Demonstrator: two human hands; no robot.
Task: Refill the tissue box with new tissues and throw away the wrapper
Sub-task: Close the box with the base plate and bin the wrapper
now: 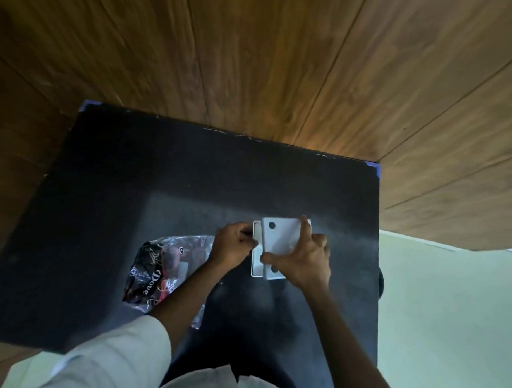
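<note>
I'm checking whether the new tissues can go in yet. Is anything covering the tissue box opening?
Yes. The white lid lies over most of the tissue box, held there by the right hand; only a strip along the box's left side shows. The left hand grips that left edge. The tissue pack lies to the left.

Black table (104, 188) with blue-taped corners (376, 169), wood-panelled wall (253, 63), pale floor (448, 316)

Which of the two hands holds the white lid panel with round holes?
The right hand: its spread fingers grip the white plastic lid panel. The left hand pinches the left rim of the white box beneath.
</note>
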